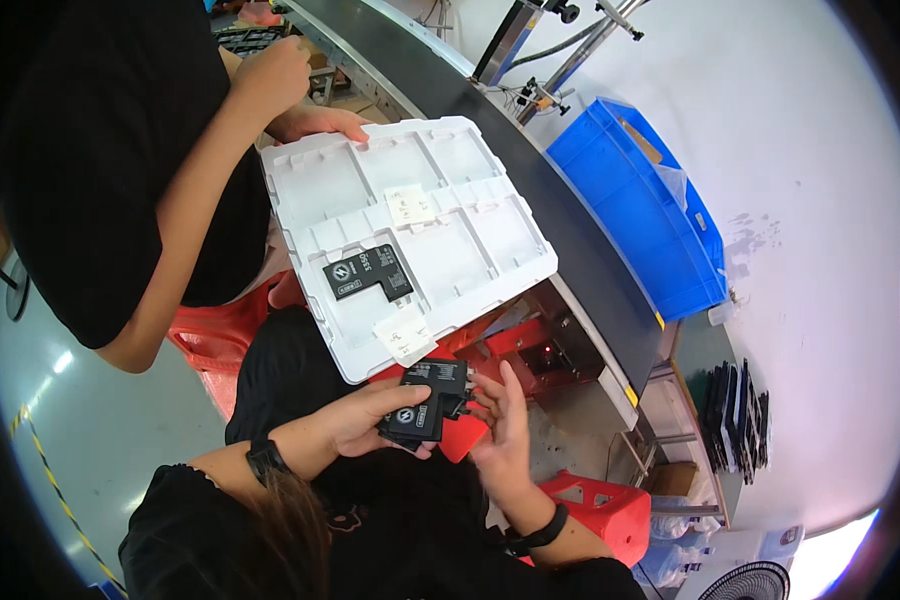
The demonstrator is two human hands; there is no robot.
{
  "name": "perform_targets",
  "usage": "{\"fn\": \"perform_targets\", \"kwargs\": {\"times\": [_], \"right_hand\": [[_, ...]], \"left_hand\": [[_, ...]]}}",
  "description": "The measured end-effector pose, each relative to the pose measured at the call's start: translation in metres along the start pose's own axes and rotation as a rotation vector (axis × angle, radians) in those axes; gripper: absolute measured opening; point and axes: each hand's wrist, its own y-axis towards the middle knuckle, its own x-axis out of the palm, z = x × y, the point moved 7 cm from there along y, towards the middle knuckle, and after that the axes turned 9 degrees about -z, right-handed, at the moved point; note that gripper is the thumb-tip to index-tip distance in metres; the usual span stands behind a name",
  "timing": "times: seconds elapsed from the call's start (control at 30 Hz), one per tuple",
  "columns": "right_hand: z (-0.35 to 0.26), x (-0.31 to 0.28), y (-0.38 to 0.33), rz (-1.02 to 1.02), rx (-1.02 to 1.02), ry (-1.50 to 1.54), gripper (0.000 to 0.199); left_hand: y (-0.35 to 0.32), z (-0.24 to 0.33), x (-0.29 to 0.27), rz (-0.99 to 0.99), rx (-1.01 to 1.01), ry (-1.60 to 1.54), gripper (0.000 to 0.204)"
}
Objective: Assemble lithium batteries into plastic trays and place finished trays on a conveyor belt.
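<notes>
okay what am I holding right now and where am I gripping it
A flat black L-shaped part: the left hand grips its lower left edge, the right hand fingers touch its right end.

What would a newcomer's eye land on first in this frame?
Probably the white moulded plastic tray at centre, tilted, with one black L-shaped flat part lying in a compartment. Just below it, the left hand holds a stack of black flat parts while the right hand touches its edge. The bright blue plastic crate at upper right also stands out.
</notes>
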Motion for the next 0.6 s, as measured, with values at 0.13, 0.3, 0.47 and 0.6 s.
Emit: {"fn": "perform_targets", "kwargs": {"times": [0.13, 0.3, 0.47, 0.6], "right_hand": [[-0.015, 0.000, 0.007, 0.002, 0.298, 0.321, 0.073], [-0.013, 0.026, 0.013, -0.185, 0.526, 0.277, 0.026], [-0.021, 0.023, 0.019, 0.006, 0.386, 0.345, 0.025], [-0.033, 0.019, 0.023, 0.041, 0.400, 0.284, 0.022]], "left_hand": [[-0.010, 0.005, 0.012, -0.037, -0.028, 0.306, 0.051], [-0.023, 0.005, 0.024, -0.030, -0.077, 0.447, 0.051], [-0.034, 0.010, 0.027, -0.008, 0.046, 0.289, 0.048], [-0.043, 0.019, 0.035, 0.029, 0.061, 0.331, 0.049]]}}
